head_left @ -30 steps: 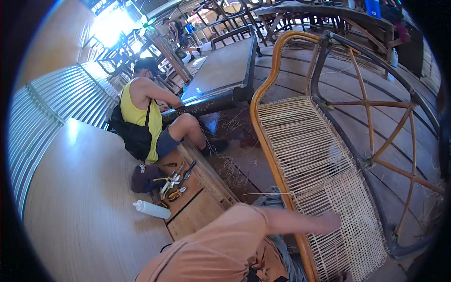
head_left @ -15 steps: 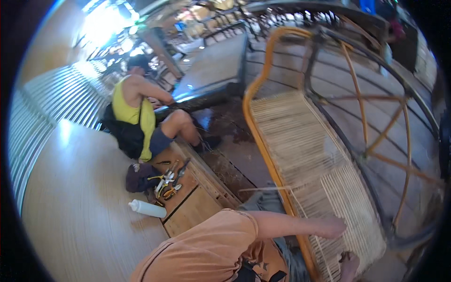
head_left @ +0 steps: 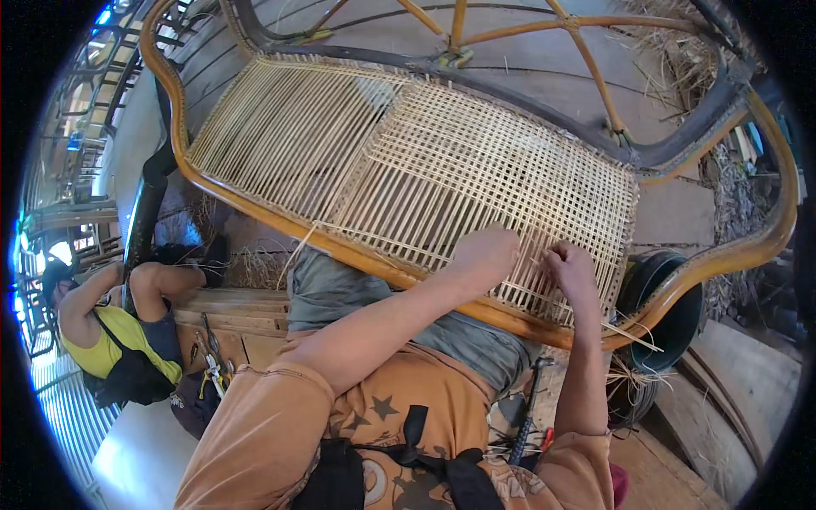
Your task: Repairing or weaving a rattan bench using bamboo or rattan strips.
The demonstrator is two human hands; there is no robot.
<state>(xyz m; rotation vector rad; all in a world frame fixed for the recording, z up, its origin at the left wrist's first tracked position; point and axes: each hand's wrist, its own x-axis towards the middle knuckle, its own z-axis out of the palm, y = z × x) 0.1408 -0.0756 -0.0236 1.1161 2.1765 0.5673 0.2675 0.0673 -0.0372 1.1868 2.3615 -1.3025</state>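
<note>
A woven cane panel (head_left: 501,140) inside a curved rattan frame (head_left: 280,223) lies across my lap. Its right part shows a square open weave, while the left part has only parallel strands. On the near right of the panel, my left hand (head_left: 491,255) rests closed on the strands, its fingertips mostly hidden. Just to its right, my right hand (head_left: 572,270) pinches at the weave with thumb and fingers together, seemingly on a thin cane strand. Loose cane ends (head_left: 636,333) stick out past the frame's near right corner.
Beside my right thigh lies a dark-handled hammer (head_left: 525,416). A dark green bucket (head_left: 678,297) stands beyond the frame's right end. Pliers (head_left: 215,374) and other tools lie at left, near a seated person in a yellow top (head_left: 127,340). Straw-like scraps (head_left: 671,55) litter the far right.
My view has swung to the right, so the panel now runs across the picture and the other person appears at far left. Both hands stay close together on the weave.
</note>
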